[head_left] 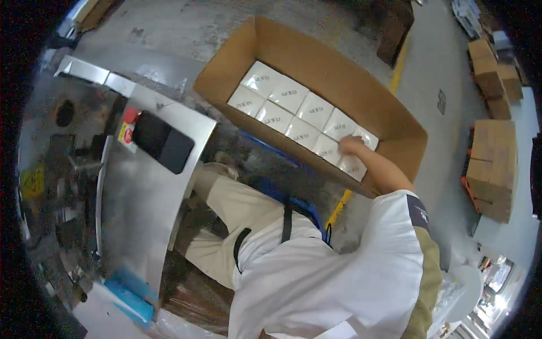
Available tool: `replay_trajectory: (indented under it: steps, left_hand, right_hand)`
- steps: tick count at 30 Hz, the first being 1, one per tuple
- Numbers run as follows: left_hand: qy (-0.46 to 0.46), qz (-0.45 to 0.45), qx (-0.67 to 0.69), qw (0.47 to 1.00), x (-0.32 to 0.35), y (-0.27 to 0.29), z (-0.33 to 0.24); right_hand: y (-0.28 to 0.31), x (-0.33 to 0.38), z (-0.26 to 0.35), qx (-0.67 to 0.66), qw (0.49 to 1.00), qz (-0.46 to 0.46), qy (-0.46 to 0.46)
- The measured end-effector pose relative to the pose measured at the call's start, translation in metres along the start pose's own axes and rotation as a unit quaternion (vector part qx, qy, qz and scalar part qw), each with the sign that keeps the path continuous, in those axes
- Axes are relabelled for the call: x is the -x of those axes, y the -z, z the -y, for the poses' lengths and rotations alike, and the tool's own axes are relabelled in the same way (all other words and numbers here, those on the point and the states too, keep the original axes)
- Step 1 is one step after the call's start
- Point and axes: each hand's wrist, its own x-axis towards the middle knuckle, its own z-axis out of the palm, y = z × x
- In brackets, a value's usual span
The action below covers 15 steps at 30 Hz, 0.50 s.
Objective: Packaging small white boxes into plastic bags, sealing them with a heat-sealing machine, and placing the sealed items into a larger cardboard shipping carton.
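Observation:
A large open brown carton [344, 65] stands in front of me. Inside it, white shrink-wrapped boxes [313, 111] sit in two rows, with dark print on their tops. My right hand [354, 146] reaches down into the carton's right end. Its fingers are bent and closed at the edge of a small white box [327, 149], where several boxes meet; the fingertips are partly hidden. My left hand does not show.
Left of the carton is a metal machine [135, 209] with a red button [131, 116] and a black phone-like slab [164, 141] on top. Stacked brown cartons [491, 169] stand at the right. A yellow line [339, 208] marks the floor; a blue object [130, 299] lies lower left.

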Motion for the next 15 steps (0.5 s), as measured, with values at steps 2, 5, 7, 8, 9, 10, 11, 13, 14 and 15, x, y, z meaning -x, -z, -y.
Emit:
replay_trajectory:
  steps: [2, 5, 7, 8, 9, 10, 11, 13, 14, 15]
  left_hand:
    - [-0.109, 0.065, -0.01, 0.992, -0.003, -0.011, 0.019]
    - [-0.216, 0.158, -0.046, 0.962, 0.014, -0.007, 0.077]
    - [-0.217, 0.225, -0.075, 0.947, 0.031, -0.02, 0.106]
    - [-0.211, 0.263, -0.07, 0.939, -0.024, -0.086, 0.079]
    - [0.081, 0.214, 0.125, 0.965, -0.047, -0.069, 0.075]
    - [-0.08, 0.227, 0.018, 0.971, -0.071, -0.095, 0.104]
    - [0.126, 0.316, 0.185, 0.922, -0.087, -0.08, -0.025]
    - [0.044, 0.129, 0.267, 0.954, -0.101, -0.161, 0.022]
    - [0.06, 0.113, 0.284, 0.95, -0.109, -0.168, 0.051]
    - [0.074, 0.106, 0.314, 0.941, -0.108, -0.183, 0.044]
  right_hand:
    - [0.02, -0.017, -0.025, -0.122, 0.953, -0.07, 0.267]
    - [0.064, -0.023, 0.002, -0.038, 0.881, -0.254, 0.397]
    - [0.103, -0.001, -0.015, -0.117, 0.879, -0.267, 0.378]
    - [0.105, -0.043, -0.062, 0.042, 0.875, -0.304, 0.373]
    - [0.113, -0.004, 0.002, -0.148, 0.8, -0.34, 0.472]
    - [0.129, 0.018, 0.014, -0.2, 0.831, -0.261, 0.449]
    - [0.126, 0.046, -0.019, -0.213, 0.822, -0.299, 0.435]
    - [0.141, 0.065, 0.012, -0.319, 0.764, -0.232, 0.511]
    - [0.169, 0.092, 0.03, -0.263, 0.834, -0.121, 0.47]
    - [0.173, 0.071, 0.007, -0.283, 0.831, -0.138, 0.459]
